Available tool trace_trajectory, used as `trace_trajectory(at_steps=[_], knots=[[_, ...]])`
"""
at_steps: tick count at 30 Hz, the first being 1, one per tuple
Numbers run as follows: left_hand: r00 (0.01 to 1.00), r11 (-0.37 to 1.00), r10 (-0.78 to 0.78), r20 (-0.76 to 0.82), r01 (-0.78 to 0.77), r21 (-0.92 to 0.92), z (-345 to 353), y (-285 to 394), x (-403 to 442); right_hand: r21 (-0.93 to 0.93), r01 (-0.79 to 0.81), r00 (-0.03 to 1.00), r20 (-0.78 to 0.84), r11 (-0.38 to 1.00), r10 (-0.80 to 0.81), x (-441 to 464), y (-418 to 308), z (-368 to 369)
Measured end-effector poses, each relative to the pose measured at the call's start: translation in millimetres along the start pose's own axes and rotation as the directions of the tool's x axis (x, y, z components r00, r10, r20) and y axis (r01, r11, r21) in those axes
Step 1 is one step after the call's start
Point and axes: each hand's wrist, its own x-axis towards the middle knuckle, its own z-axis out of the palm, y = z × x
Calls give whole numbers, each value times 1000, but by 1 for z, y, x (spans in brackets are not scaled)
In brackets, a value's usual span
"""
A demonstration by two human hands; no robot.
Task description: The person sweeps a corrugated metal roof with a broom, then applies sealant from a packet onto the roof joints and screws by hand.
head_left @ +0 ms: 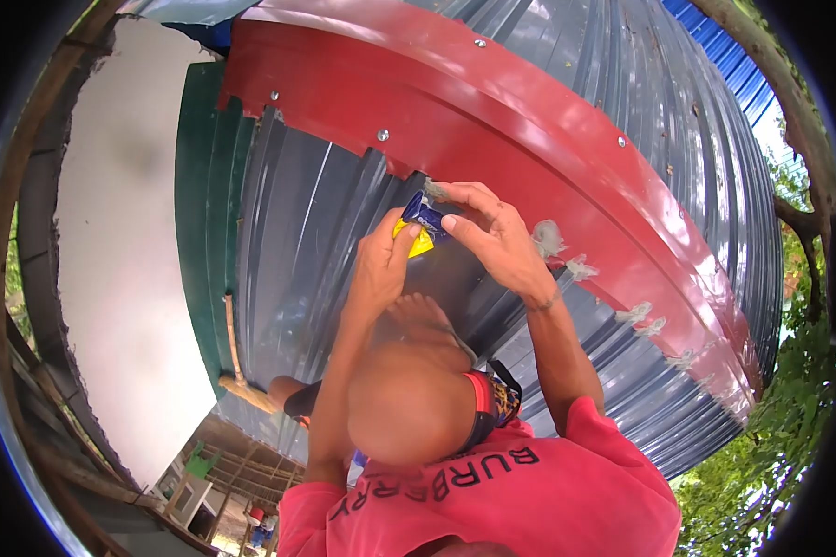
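A small blue and yellow packet is held up in front of me over the roof; its printing is too small to read surely. My left hand pinches the packet's left side between thumb and fingers. At its right edge, the thumb of my right hand presses on the packet, with the fingers curled above. A lump of grey putty-like paste sits at the right fingertips. More grey paste is smeared along the lower edge of the red metal flashing, to the right of my hands.
Grey corrugated roof sheets lie under me, with my bare foot on them. Screws dot the flashing. A stick-handled brush or broom lies at left by a white wall. A tree branch hangs at right.
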Motion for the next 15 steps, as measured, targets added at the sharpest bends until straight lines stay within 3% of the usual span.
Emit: trace_trajectory(at_steps=[15], knots=[[999, 990, 43, -9, -41, 131, -4, 9, 10, 116, -103, 995, 10, 988, 102, 10, 9, -3]])
